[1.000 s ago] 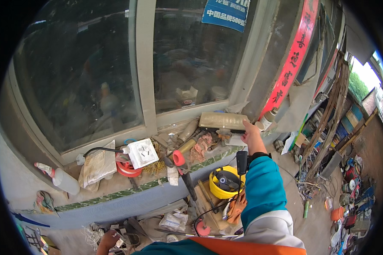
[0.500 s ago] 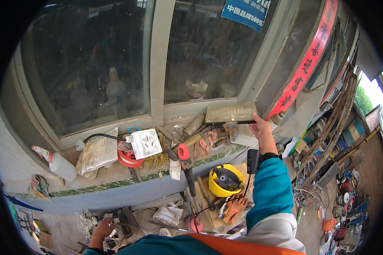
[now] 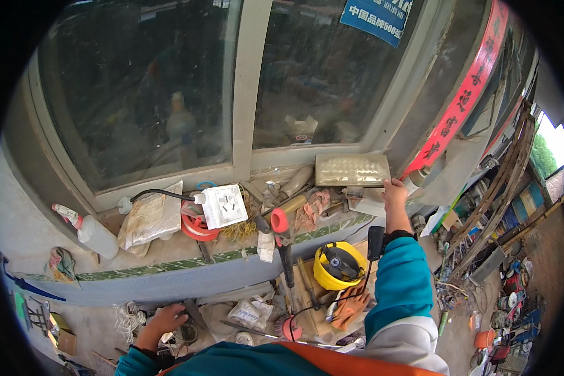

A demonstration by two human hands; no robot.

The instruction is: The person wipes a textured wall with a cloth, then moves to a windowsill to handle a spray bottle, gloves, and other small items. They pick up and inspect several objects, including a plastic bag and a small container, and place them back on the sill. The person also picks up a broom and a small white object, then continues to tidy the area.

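My right hand (image 3: 395, 197) reaches to the window sill, its fingers closed on the lower right corner of a dusty rectangular lamp (image 3: 352, 170) with a patterned, translucent face. That lamp leans near the window frame above a white box (image 3: 368, 205), its face tipped toward me. A black plug-like block (image 3: 375, 243) on a cable hangs beside my right forearm. Low on the left, my left hand (image 3: 168, 318) hovers over the cluttered floor, fingers loosely spread with nothing visible in them.
Along the sill stand a spray bottle (image 3: 98, 235), a foil-wrapped packet (image 3: 150, 216), a white socket box (image 3: 223, 208) and a pink rag (image 3: 313, 210). Below, a yellow hard hat (image 3: 324, 276) and orange gloves (image 3: 349, 308) lie on a board. Long wooden poles (image 3: 498, 188) lean at right.
My right hand has closed on the lamp's corner, and the lamp's face has tipped toward me. My left hand has risen and moved slightly right. The view has shifted a little.
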